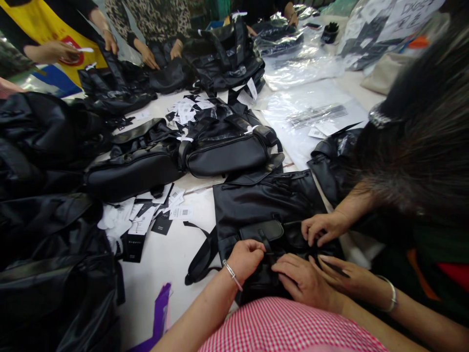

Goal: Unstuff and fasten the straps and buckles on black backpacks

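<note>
A black leather-look backpack point(252, 200) lies on the table in front of me, its flap pocket and strap facing up. My left hand point(246, 259) is closed in a pinch at the strap below the small flap; the exact bit between the fingertips is hard to see. My right hand point(304, 278) lies over the lower part of the same backpack, with its fingers bent and gripping the material. Close beside it, a co-worker's two hands point(326, 228) work at the bag's right side. A loose black shoulder strap point(201, 252) trails to the left.
More black backpacks point(227, 154) crowd the left and middle of the white table point(172, 274). Paper tags point(142, 220) lie in piles. Clear plastic bags point(300, 112) are at the back right. A co-worker's head point(414, 127) leans in from the right; other people stand opposite. Purple ribbon point(159, 310) lies near me.
</note>
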`<state>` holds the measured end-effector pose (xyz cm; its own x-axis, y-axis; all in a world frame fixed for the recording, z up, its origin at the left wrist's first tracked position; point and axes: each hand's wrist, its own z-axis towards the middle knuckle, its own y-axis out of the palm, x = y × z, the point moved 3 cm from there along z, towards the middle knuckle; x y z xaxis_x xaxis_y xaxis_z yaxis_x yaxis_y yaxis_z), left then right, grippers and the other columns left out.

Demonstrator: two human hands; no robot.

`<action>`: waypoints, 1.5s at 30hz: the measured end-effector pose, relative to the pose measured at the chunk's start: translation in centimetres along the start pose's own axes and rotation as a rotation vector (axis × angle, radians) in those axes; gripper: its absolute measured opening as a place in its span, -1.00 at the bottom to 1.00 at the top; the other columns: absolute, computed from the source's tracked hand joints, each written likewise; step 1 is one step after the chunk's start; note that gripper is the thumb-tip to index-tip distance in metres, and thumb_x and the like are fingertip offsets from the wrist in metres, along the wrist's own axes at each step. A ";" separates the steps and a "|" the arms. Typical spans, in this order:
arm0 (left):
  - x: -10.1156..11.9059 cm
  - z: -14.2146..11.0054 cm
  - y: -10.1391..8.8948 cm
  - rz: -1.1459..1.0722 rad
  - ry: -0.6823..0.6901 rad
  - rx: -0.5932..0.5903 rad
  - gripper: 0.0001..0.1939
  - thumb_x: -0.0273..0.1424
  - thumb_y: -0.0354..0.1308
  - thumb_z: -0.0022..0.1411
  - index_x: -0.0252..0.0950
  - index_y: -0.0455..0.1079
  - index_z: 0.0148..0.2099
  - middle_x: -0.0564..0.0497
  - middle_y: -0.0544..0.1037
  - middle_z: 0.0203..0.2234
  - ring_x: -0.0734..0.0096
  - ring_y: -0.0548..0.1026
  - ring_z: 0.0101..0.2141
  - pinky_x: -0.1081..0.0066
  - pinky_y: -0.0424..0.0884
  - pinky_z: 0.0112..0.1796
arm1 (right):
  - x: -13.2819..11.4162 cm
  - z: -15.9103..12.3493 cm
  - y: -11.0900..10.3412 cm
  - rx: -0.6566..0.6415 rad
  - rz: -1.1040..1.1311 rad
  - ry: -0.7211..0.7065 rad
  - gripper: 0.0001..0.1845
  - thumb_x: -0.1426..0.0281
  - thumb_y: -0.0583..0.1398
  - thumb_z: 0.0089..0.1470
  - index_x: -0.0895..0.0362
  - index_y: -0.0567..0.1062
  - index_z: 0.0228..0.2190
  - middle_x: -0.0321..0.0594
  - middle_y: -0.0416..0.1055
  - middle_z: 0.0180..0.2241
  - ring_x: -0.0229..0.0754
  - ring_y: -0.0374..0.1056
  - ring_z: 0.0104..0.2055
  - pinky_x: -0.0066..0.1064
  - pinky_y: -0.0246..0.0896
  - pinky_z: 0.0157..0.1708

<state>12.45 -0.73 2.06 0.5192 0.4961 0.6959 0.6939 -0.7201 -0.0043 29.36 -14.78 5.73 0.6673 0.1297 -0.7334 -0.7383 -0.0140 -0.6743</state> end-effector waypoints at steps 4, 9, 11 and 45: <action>0.3 -0.4 -0.2 0.131 0.095 -0.018 -0.79 -0.52 0.04 -0.02 -0.31 0.52 -0.41 0.03 0.51 -0.54 0.47 0.37 -0.52 0.48 0.23 -0.45 | -2.0 2.3 2.8 -0.075 0.186 0.198 -0.71 0.48 0.07 0.15 0.07 0.52 -0.16 -0.16 0.51 -0.24 -0.16 0.43 -0.19 -0.30 0.37 -0.18; 0.4 -1.0 -0.5 0.196 0.124 -0.023 -0.77 -0.48 0.04 0.04 -0.31 0.54 -0.36 0.01 0.55 -0.50 0.44 0.41 -0.49 0.47 0.29 -0.42 | -1.6 2.2 3.7 -0.085 0.455 0.678 -0.81 0.40 0.19 -0.01 0.10 0.49 -0.27 -0.25 0.51 -0.40 -0.21 0.41 -0.40 -0.37 0.32 -0.40; 0.2 -1.1 -0.6 0.206 0.115 -0.015 -0.76 -0.47 0.04 0.05 -0.31 0.54 -0.32 0.00 0.57 -0.47 0.43 0.43 -0.48 0.47 0.30 -0.42 | -1.4 1.8 4.1 -0.082 0.653 0.811 -0.75 0.39 0.21 -0.06 0.11 0.41 -0.25 -0.31 0.46 -0.46 -0.26 0.37 -0.49 -0.44 0.25 -0.53; 0.0 -1.9 0.9 0.486 0.340 0.095 -0.76 -0.22 0.24 0.06 -0.26 0.54 -0.29 0.02 0.48 -0.42 0.42 0.41 -0.40 0.40 0.33 -0.32 | 2.5 4.5 4.0 0.344 0.447 0.699 -0.78 0.25 0.24 0.04 0.11 0.44 -0.28 -0.27 0.45 -0.43 -0.20 0.39 -0.43 -0.34 0.34 -0.38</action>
<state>12.09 -2.33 3.41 0.6101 -0.0734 0.7890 0.4669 -0.7711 -0.4328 27.63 -10.06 1.61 0.1346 -0.4510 -0.8823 -0.8571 0.3939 -0.3321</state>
